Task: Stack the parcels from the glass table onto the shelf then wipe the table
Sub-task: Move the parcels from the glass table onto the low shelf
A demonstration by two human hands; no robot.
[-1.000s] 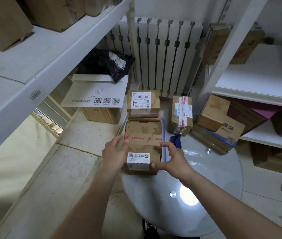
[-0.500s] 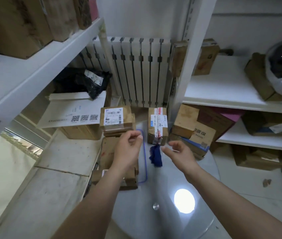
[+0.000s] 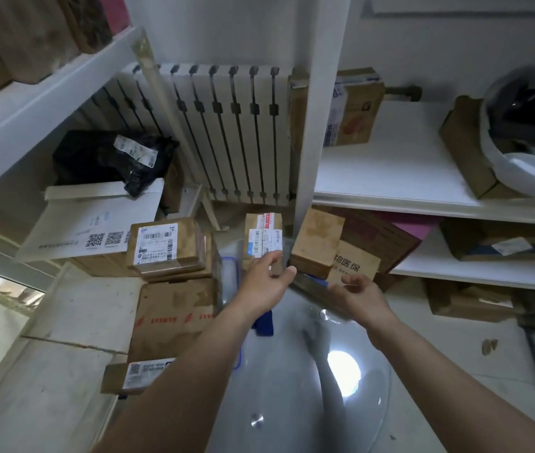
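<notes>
Hovering left hand (image 3: pixel 266 282): fingers straight, released, tips at the upright labelled parcel (image 3: pixel 261 230); contact unclear.
Right hand (image 3: pixel 360 295): loosely curled, grasping nothing, beside the left.
Parcel position: far edge of glass table (image 3: pixel 276 380), near white shelf (image 3: pixel 390 178).
Blue cloth (image 3: pixel 264 323): on glass under left wrist.

Glossy glass table (image 3: pixel 292 403), matt brown cardboard parcel (image 3: pixel 261 233) with paper label, shiny black plastic bag (image 3: pixel 96 158)
</notes>
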